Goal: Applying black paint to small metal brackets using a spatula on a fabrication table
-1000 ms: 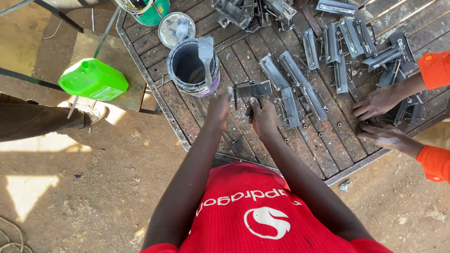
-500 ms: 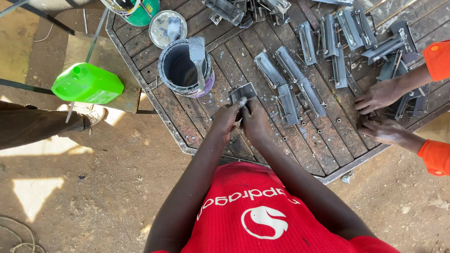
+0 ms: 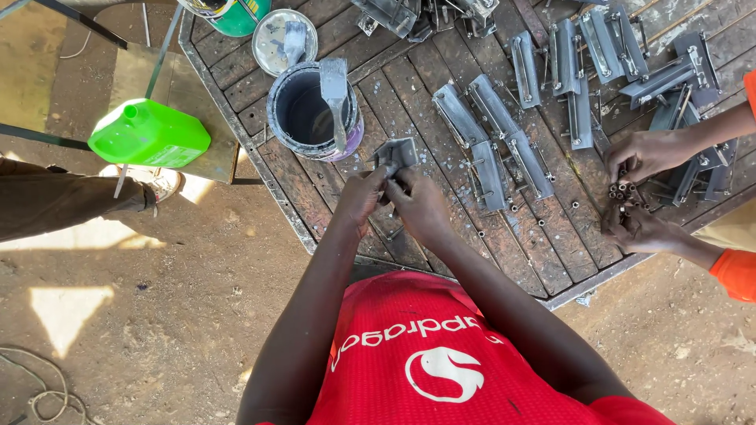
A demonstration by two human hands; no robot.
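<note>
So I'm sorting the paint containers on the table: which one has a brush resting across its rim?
The large dark paint can just ahead of the person's left hand: a grey-coated brush lies across its rim. The green can at the far edge carries none.

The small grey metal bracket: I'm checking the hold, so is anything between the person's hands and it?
Nothing visible is. The left hand and right hand both touch the grey metal bracket directly, fingers at its lower edge. The paint can with its brush stands just beside it, to the left.
</note>
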